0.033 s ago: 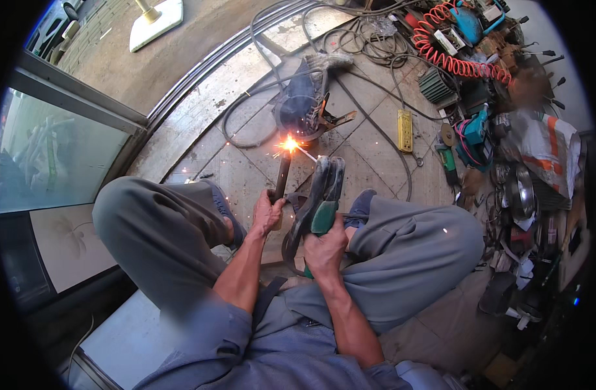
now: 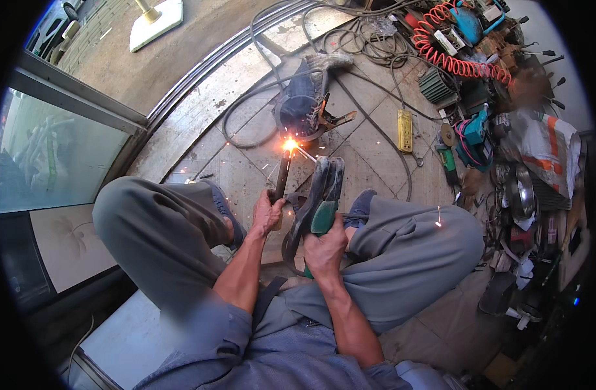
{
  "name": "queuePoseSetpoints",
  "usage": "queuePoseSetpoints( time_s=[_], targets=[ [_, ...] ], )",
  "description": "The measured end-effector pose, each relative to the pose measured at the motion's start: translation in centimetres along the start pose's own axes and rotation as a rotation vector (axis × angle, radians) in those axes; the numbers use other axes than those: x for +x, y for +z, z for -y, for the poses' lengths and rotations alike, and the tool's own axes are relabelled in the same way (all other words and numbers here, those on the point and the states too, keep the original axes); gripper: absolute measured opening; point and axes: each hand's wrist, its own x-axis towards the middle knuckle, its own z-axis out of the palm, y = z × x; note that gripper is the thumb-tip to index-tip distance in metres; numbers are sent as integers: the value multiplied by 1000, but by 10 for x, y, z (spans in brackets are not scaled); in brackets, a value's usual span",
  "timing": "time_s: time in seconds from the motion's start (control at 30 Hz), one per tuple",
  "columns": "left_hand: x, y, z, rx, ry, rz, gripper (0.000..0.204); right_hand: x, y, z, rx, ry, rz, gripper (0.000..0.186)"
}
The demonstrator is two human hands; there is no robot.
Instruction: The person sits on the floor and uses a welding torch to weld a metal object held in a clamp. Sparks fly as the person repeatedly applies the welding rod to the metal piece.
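Note:
My left hand point(image 2: 267, 213) is wrapped round the lower part of a dark metal rod or pipe point(image 2: 282, 175) that points away from me. My right hand point(image 2: 325, 252) grips the green handle of a welding electrode holder point(image 2: 324, 217) with black jaws. A thin welding electrode point(image 2: 307, 155) sticks out of the jaws toward the rod's far end. Where they meet, a bright arc throws orange sparks and its glare hides the contact point. Just beyond stands a dark rounded metal piece point(image 2: 297, 110), with a spring clamp point(image 2: 337, 120) at its right side.
Cables point(image 2: 369, 45) loop over the tiled floor. A yellow power strip point(image 2: 404, 131) and a green angle grinder point(image 2: 448, 162) lie to the right, beside heaped tools and a coiled red hose point(image 2: 451, 64). A glass door point(image 2: 57, 149) stands at left. My knees flank the work.
The sparks have spread differently, and one bright spark by my right knee has shifted slightly left and down. Both hands, the rod and the electrode holder look almost unmoved.

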Motion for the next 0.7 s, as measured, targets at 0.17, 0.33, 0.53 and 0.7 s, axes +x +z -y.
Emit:
queuePoseSetpoints(
  time_s=[0.17, 0.33, 0.53, 0.7],
  targets=[
    [-2, 0, -10, -27, -18, 41, 36, 1, -2, 5, -21, 8, 0, 25],
    [-4, -2, -15, 50, 21, 12, 36, 1, -1, 7, 5, 2, -1, 27],
    [-12, -6, -34, 55, -23, 32, 35, 2, 0, 3, 0, 8, -3, 27],
    [-7, -4, -20, 37, -25, 31, 35, 1, 0, 3, 13, 3, 0, 26]
  ],
)
